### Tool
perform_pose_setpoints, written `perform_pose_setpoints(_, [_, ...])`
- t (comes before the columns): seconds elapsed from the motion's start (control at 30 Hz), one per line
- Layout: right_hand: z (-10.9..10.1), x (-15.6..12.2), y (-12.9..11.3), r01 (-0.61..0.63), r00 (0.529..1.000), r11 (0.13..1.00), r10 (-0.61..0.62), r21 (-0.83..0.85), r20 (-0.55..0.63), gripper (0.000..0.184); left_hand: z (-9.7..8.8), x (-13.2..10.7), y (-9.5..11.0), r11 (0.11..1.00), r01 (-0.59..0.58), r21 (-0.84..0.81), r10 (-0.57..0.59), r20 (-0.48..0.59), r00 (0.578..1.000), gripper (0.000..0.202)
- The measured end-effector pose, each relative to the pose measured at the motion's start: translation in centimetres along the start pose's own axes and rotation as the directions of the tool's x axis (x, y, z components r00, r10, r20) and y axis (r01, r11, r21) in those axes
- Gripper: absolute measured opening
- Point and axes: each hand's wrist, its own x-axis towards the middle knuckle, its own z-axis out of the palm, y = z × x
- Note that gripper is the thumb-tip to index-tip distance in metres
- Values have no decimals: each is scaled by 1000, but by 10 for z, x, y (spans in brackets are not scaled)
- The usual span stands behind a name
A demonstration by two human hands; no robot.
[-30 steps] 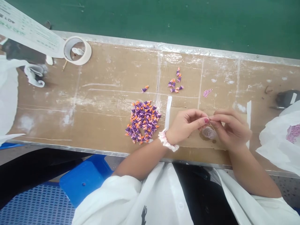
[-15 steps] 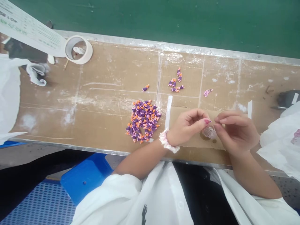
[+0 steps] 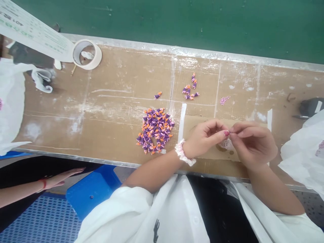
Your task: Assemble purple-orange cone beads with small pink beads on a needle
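Over the cardboard mat, my left hand [image 3: 206, 136] is closed in a pinch, a white lace scrunchie [image 3: 184, 153] round its wrist. Thumb and forefinger of my right hand [image 3: 255, 143] are pinched too, and the fingertips of both hands meet. Whatever sits between them is too small and covered to make out. Just below the fingertips stands a small clear plastic container [image 3: 227, 144], partly hidden. Left of my left hand lies a heap of small purple-and-orange figurines [image 3: 155, 130]. Several more figurines [image 3: 187, 89] lie farther back, and one single figurine [image 3: 158, 95] lies apart.
Tiny pink-and-purple pieces [image 3: 224, 100] lie at the back right. A tape roll [image 3: 96, 59] stands by a printed sheet [image 3: 37, 32] at the far left. White plastic bags [image 3: 303, 148] flank the table. Another person's hand [image 3: 58, 179] is beside a blue stool [image 3: 93, 189].
My right hand has moved slightly left and its fingertips now meet those of my left hand, which shifted slightly right. Another person's hand has come into view at the lower left.
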Motion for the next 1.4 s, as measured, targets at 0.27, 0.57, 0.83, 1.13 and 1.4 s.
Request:
perform_pose_setpoints(0.27, [-1, -1, 0, -152, 986, 980, 141, 127, 89, 26, 0, -2, 2, 998, -26, 54, 28, -27, 999, 32])
perform_pose_setpoints(0.57, [-10, 3, 0, 51, 989, 993, -35, -108, 142, 36, -2, 2, 9, 998, 42, -56, -42, 5, 999, 35])
perform_pose_setpoints(0.83, [-10, 2, -3, 10, 994, 1000, -9, -7, 107, 44, 0, 2, 6, 978, 77, -194, -56, 108, 993, 28])
perform_pose_setpoints(1.13, [-4, 0, -9, -73, 997, 995, 70, 64, 42, 30, -2, 0, 2, 992, -128, -12, 129, 99, 987, 23])
perform_pose_setpoints(1.4, [-4, 0, -13, -193, 979, 973, 181, 127, 97, 27, -6, 0, -1, 810, -409, 420, 397, 121, 910, 18])
